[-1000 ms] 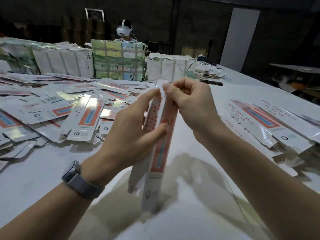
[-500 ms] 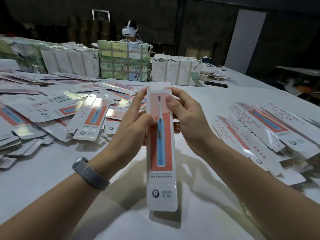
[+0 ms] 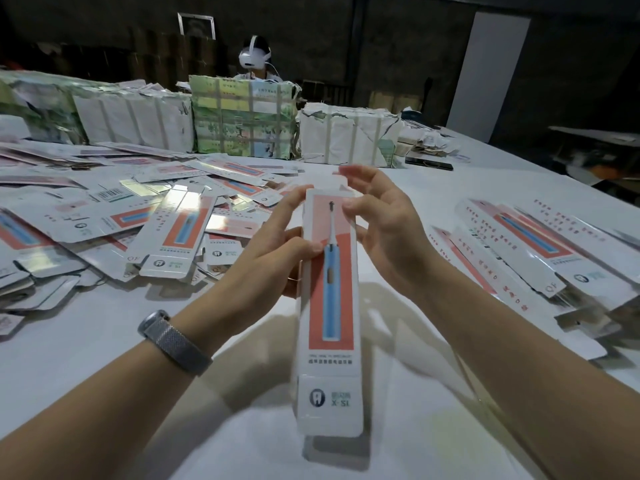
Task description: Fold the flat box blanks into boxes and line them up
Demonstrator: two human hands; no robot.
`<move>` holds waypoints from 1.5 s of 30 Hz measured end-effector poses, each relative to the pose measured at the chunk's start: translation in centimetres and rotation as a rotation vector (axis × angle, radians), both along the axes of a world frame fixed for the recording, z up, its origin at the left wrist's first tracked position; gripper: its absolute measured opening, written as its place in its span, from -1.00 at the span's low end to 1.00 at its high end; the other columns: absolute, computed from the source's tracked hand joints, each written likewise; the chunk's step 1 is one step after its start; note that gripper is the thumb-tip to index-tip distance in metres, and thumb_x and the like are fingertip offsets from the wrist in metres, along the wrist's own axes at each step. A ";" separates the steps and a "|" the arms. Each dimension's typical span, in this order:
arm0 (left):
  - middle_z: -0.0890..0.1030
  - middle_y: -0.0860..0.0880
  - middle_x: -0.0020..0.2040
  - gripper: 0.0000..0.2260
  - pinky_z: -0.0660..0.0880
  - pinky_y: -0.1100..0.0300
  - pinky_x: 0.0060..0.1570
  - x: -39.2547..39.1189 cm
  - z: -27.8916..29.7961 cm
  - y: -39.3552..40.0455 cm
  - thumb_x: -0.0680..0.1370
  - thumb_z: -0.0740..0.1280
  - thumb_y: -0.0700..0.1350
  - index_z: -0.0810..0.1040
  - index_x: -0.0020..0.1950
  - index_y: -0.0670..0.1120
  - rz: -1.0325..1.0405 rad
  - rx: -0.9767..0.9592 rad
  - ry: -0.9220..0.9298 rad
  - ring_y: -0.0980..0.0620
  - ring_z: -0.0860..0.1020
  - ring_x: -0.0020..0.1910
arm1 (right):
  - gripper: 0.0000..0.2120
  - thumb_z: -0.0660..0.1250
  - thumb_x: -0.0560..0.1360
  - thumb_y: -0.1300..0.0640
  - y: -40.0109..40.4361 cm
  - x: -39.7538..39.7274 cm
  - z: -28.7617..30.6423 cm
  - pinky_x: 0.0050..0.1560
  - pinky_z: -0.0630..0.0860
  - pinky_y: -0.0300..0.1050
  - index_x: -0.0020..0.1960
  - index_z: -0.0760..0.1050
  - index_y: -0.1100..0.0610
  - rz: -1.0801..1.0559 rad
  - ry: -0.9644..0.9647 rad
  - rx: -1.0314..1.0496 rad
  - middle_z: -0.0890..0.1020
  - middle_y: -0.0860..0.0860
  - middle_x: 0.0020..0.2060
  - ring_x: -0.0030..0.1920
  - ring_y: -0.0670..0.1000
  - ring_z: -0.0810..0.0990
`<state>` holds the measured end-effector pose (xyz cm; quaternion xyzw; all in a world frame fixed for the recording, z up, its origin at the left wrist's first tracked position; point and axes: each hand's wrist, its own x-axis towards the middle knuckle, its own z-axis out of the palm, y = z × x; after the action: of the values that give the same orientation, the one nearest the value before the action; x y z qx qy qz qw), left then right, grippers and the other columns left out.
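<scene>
White tabletop (image 3: 86, 358) fills the scene. Above its near middle, the left hand (image 3: 263, 268) pinches the long white-and-red toothbrush carton (image 3: 329, 306) by its left edge; the right hand (image 3: 381, 216), fingers spread, touches its far end. Thin glossy card looks light, slippery and crushable: hold the long edges.

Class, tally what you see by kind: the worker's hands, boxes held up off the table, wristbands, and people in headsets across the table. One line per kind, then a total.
Hands: 2 (left hand, right hand)
Held box: 1
Wristband: 1
Person in headset: 1
Total: 5
</scene>
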<state>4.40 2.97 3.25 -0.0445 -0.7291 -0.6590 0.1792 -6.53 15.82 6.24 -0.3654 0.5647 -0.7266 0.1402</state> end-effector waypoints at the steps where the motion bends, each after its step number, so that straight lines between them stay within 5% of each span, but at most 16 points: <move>1: 0.67 -0.11 0.03 -0.52 0.63 -0.06 -0.09 0.0 0.0 0.1 0.49 0.23 -0.05 0.36 0.27 0.49 -0.003 0.003 -0.010 -0.03 0.66 -0.11 | -0.60 0.27 0.34 0.29 0.0 -0.2 0.0 -0.03 0.56 -0.08 0.15 0.49 0.04 0.010 -0.036 -0.044 0.59 -0.01 0.01 -0.05 -0.01 0.61; 7: 0.65 -0.11 0.02 -0.43 0.63 0.14 -0.17 0.1 -0.3 0.2 0.48 0.20 -0.06 0.20 0.36 0.47 0.052 -0.010 0.047 0.05 0.67 -0.19 | -0.47 0.27 0.23 0.42 0.1 -0.7 0.1 -0.14 0.51 -0.17 0.15 0.52 0.09 0.109 -0.186 -0.163 0.56 0.04 -0.13 -0.18 0.00 0.53; 10: 0.67 0.01 -0.02 -0.45 0.57 0.16 -0.15 0.0 -0.5 0.3 0.47 0.17 -0.05 0.25 0.46 0.27 0.060 -0.046 0.043 0.07 0.64 -0.16 | -0.53 0.27 0.24 0.44 0.3 -0.6 0.1 -0.17 0.51 -0.20 0.06 0.60 0.12 0.156 -0.189 -0.151 0.61 0.01 -0.20 -0.18 0.00 0.55; 13: 0.66 -0.03 -0.13 -0.51 0.57 0.21 -0.19 -0.1 -0.5 0.6 0.45 0.14 -0.09 0.32 0.34 0.29 0.092 -0.055 0.073 0.09 0.60 -0.20 | -0.57 0.30 0.27 0.45 0.3 -0.5 0.2 -0.13 0.52 -0.17 0.06 0.60 0.14 0.164 -0.173 -0.151 0.64 0.04 -0.19 -0.17 0.03 0.57; 18: 0.61 -0.02 -0.21 -0.60 0.52 0.26 -0.32 0.1 -0.4 0.7 0.48 0.13 -0.09 0.34 0.22 0.34 0.176 -0.053 0.126 0.12 0.54 -0.32 | -0.64 0.38 0.34 0.37 0.0 -0.1 -0.1 0.06 0.45 -0.04 0.13 0.57 0.19 0.108 -0.197 -0.158 0.63 0.08 -0.08 -0.07 0.06 0.56; 24: 0.69 -0.02 -0.21 -0.83 0.56 0.25 -0.30 -0.1 -0.7 0.7 0.66 0.26 0.01 0.36 0.23 0.18 0.109 0.031 0.147 0.07 0.65 -0.31 | -0.85 0.29 0.57 0.25 0.3 -0.1 0.4 -0.03 0.62 -0.08 0.08 0.60 0.14 0.136 -0.281 -0.106 0.69 0.07 -0.10 -0.10 0.04 0.65; 31: 0.67 0.00 -0.24 -0.84 0.58 0.19 -0.29 -0.2 -0.2 0.6 0.59 0.26 0.01 0.38 0.15 0.11 0.119 0.131 0.156 0.06 0.63 -0.30 | -0.66 0.40 0.46 0.25 0.0 1.0 -0.1 0.05 0.60 -0.08 0.23 0.53 0.25 0.124 -0.068 -0.094 0.66 0.14 0.05 0.02 0.07 0.64; 39: 0.67 0.01 -0.31 -0.80 0.57 0.27 -0.32 0.4 -0.1 0.9 0.71 0.16 -0.09 0.22 0.25 0.17 0.077 0.068 0.180 0.09 0.64 -0.35 | -0.66 0.42 0.37 0.23 -0.1 0.8 -0.5 0.02 0.61 -0.10 0.13 0.58 0.27 0.080 -0.098 -0.161 0.69 0.12 -0.04 -0.03 0.08 0.66; 45: 0.69 0.00 -0.28 -0.79 0.57 0.26 -0.32 0.5 0.1 1.0 0.71 0.17 -0.13 0.31 0.28 0.15 0.116 0.063 0.175 0.09 0.65 -0.33 | -0.72 0.39 0.43 0.11 -0.5 1.0 -0.6 -0.03 0.64 -0.04 0.12 0.62 0.16 0.074 -0.196 -0.117 0.72 0.06 -0.07 -0.08 0.03 0.67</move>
<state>4.85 3.98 3.38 -0.0540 -0.6909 -0.6637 0.2814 -5.49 15.34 5.68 -0.3208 0.4909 -0.7849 0.2001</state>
